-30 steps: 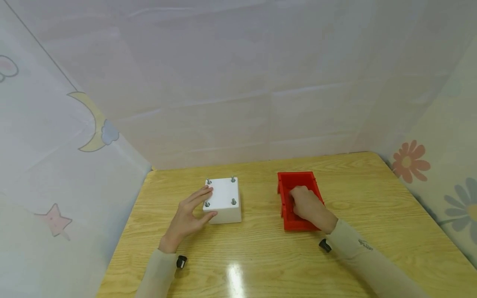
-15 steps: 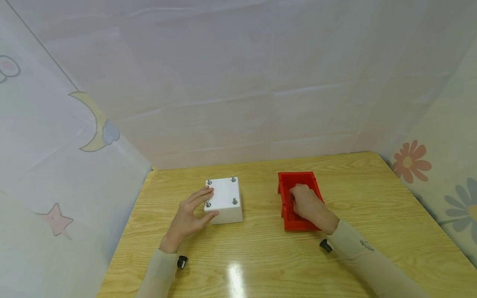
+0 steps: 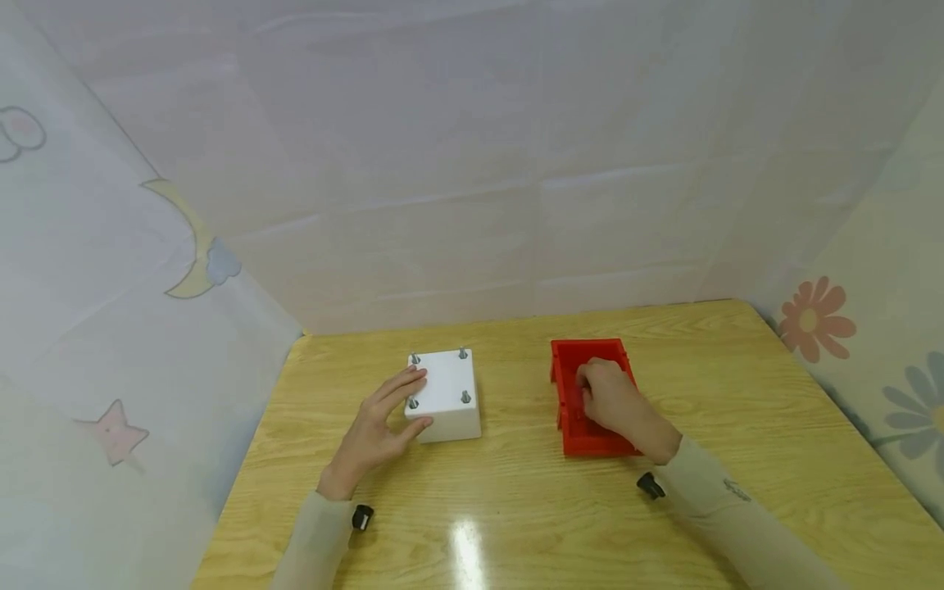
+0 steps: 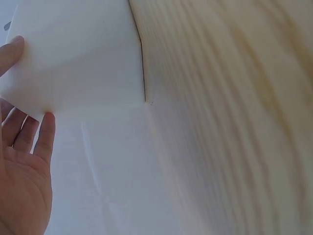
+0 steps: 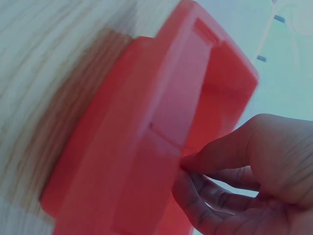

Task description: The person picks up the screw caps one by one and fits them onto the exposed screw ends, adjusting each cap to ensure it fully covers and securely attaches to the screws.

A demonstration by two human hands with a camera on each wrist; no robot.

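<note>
A white block (image 3: 451, 422) stands on the wooden table, with a metal bolt (image 3: 465, 397) rising near each corner of its top. My left hand (image 3: 372, 430) rests on its left side, fingers fairly straight over the top edge and thumb against the front. In the left wrist view the thumb and a finger touch neighbouring sides of the white block (image 4: 88, 63). My right hand (image 3: 619, 401) reaches into a red bin (image 3: 599, 447) on the right, its fingers bent. In the right wrist view thumb and index fingertips come together at the bin wall; whether something is between them is hidden.
The wooden table (image 3: 509, 508) extends around both things, with bare wood between block and bin. A pale cloth wall (image 3: 472, 164) rises behind the table's far edge, and patterned cloths hang at left and right. A black wrist camera (image 3: 650, 485) sits below each sleeve.
My right hand has shifted slightly up and away within the red bin, its wrist a little to the right. My left hand stays on the white block. The head view has moved slightly.
</note>
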